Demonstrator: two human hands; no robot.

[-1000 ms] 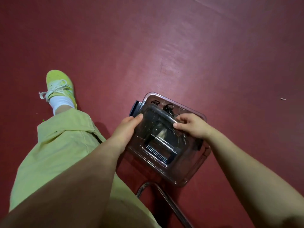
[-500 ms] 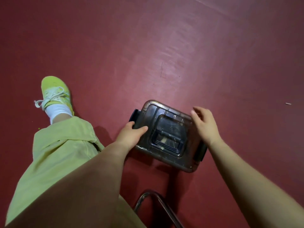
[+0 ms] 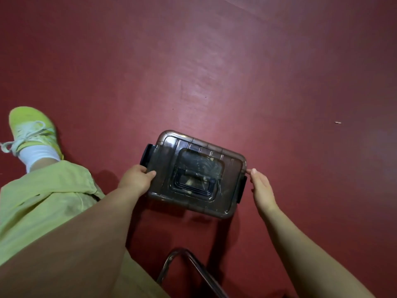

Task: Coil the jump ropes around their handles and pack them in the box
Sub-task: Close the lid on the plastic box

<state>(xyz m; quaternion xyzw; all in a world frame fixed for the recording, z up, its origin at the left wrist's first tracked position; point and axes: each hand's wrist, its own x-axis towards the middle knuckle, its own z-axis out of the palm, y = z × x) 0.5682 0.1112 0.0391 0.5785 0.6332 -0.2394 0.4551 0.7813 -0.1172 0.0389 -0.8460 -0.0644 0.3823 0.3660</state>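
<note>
dim, soft overhead light; pale glare on the floor [image 3: 199, 87], wide-angle bending at edges.

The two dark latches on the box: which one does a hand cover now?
The latch at the left end: the left hand grips the box just below it. The right-end latch shows free, right hand beside it.

I see open red floor [image 3: 214, 61] beyond the closed box [image 3: 197, 175]; my leg [image 3: 43, 201] crowds its left, a metal chair frame [image 3: 193, 274] sits below.
</note>
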